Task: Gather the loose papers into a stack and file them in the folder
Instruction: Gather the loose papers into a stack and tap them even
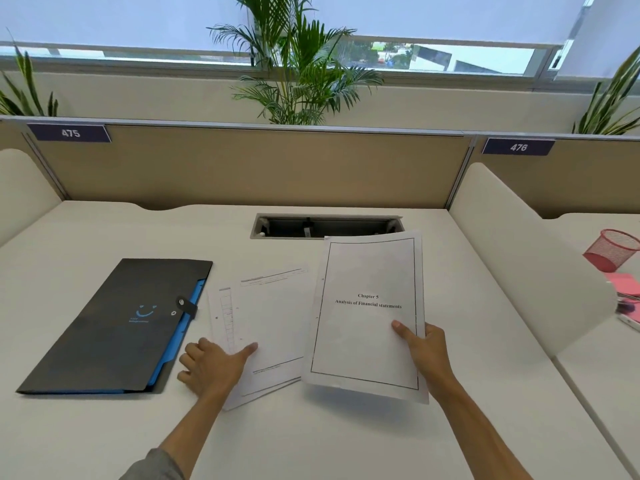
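Right grip (420,344) pinched white printed "Chapter 5" sheet (367,313) at lower right edge, sheet lifted off pale surface (346,441). Left grip (211,365) open, flat on loose white sheets (273,323) beside dark snap-flap folder (114,327). We judged best: lay held sheet over pinned ones, square edges, then file.

Before me, the white surface (104,427) has a rectangular cable opening (325,226) near its far edge, backed by a tan partition (259,164) bearing number plates 475 (70,133) and 476 (518,147). A palm plant (298,71) rises behind the partition below the window (450,60); at my far right a red mesh basket (612,249) lies tilted beside pink paper (625,284).
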Tool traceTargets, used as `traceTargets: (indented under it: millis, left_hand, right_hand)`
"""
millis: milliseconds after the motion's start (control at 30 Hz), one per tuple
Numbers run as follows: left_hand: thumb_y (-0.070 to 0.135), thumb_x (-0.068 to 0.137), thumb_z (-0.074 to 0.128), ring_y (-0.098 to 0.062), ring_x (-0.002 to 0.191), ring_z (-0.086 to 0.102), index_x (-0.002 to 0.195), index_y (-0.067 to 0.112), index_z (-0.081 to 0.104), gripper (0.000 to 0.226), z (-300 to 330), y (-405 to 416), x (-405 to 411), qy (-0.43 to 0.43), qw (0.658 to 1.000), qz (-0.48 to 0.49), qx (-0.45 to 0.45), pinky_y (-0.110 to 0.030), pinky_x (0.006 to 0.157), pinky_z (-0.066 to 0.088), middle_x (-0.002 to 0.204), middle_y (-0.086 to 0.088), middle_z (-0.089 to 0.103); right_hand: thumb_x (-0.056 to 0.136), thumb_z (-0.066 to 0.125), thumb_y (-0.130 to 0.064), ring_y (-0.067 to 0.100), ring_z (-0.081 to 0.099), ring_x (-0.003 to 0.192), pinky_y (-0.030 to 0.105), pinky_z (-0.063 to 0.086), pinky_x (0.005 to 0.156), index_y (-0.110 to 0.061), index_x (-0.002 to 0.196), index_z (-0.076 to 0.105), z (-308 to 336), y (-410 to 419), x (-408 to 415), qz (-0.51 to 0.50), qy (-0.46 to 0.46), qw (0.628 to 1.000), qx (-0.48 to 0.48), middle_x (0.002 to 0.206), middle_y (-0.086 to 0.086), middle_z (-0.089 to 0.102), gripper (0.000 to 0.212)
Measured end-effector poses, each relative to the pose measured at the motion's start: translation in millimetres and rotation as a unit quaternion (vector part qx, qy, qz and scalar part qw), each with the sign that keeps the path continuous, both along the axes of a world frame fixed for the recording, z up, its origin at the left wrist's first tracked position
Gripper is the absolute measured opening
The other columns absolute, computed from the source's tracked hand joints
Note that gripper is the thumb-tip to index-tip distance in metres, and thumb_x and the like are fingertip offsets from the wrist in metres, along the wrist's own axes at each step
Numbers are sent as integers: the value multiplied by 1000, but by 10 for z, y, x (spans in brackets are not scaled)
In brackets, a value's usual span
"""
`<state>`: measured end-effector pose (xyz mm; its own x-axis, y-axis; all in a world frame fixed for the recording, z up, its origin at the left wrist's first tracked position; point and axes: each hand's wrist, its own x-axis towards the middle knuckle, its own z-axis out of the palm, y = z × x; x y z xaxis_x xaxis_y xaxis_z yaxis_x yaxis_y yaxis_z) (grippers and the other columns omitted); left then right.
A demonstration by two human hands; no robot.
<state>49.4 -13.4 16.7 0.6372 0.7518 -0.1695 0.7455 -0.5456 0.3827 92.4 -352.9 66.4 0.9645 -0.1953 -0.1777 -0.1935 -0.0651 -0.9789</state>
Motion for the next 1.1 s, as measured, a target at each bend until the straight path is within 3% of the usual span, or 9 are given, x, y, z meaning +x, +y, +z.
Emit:
traceTargets:
  millis: [200, 333, 533, 633, 967, 1100]
  left_hand:
    - [62, 59, 80, -36, 118, 46, 120, 1, 45, 93, -17, -11, 48, -20, 999, 9, -33, -49, 96, 40, 126, -20, 52]
    - [41, 69, 83, -40, 107, 57, 118, 2, 46, 73, 61, -81, 38, -77, 990, -6, -120, -47, 81, 49, 119, -21, 59]
    - [32, 78, 76, -37, 112, 57, 122, 7, 54, 56, 87, -79, 47, -84, 986, -69, -130, -50, 89, 52, 123, -16, 61]
    - [27, 79, 76, -38, 116, 55, 129, 7, 52, 59, 61, -62, 62, -102, 979, -74, -159, -51, 94, 50, 127, -16, 60]
    - [5, 81, 72, -36, 107, 58, 131, 6, 48, 55, 161, -55, 62, -213, 893, -25, -396, -51, 94, 50, 119, -11, 59]
    - [7, 83, 70, -35, 100, 61, 126, 11, 51, 47, 277, -87, 25, -236, 864, -46, -442, -48, 85, 54, 117, -14, 62]
  right_hand:
    - [84, 74, -22, 23, 73, 83, 39, 59, 76, -18, 88, 72, 6, -35, -9, -3, 4, 1000, 5, 90, 3, 76, 6]
    - [84, 73, -21, 22, 73, 81, 33, 58, 69, -19, 88, 71, 23, -33, -18, 1, 2, 1000, 10, 89, 1, 76, 5]
    - [84, 73, -20, 21, 74, 81, 29, 57, 66, -17, 90, 72, 64, -23, -2, 2, -1, 1000, 14, 90, 2, 76, 7]
    - [84, 73, -20, 18, 74, 79, 26, 57, 64, -17, 91, 72, 83, 3, -2, 7, -6, 1000, 19, 88, 0, 76, 8]
    - [85, 73, -17, 12, 74, 69, 20, 56, 55, -17, 86, 73, 184, 134, 4, 35, -10, 998, 47, 80, -4, 78, 2]
    - [86, 71, -18, 19, 75, 81, 30, 59, 68, -14, 99, 73, 258, 220, 37, 65, -8, 996, 57, 90, 0, 78, 14]
